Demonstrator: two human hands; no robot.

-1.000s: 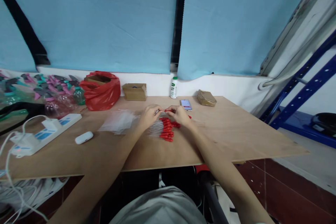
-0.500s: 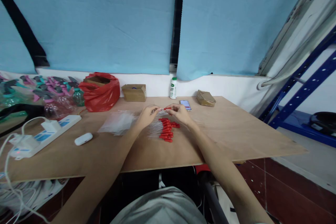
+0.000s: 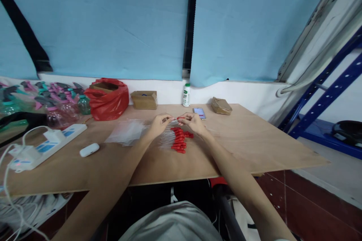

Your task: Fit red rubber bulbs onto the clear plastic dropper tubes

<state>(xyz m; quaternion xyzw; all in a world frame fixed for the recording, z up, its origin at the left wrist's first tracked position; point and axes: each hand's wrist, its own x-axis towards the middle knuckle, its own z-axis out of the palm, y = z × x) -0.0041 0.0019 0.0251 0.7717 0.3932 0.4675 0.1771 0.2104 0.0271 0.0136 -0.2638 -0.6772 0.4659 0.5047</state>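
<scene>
Spray bottles (image 3: 68,107) with pink, teal and dark heads crowd the far left of the counter (image 3: 268,143), too overlapped for me to count. Beside them stand one red plastic bag (image 3: 110,103) with a box inside, one cardboard box (image 3: 144,100) and one white bottle (image 3: 186,97) with a green cap. One phone (image 3: 199,113) lies just beyond my right grip (image 3: 179,119); one brown packet (image 3: 221,106) sits to its right. Leftward lie one power strip (image 3: 59,144), two plugs in it, and one small white case (image 3: 89,150). Several clear plastic bags (image 3: 124,132) overlap near my left grip (image 3: 171,119). Between my fingertips is one red-handled tool (image 3: 180,118): my right grip pinches its handle, my left its thin metal end. Over a dozen more red-handled tools (image 3: 178,140) are heaped just below my hands, metal ends leftward, some hidden.
</scene>
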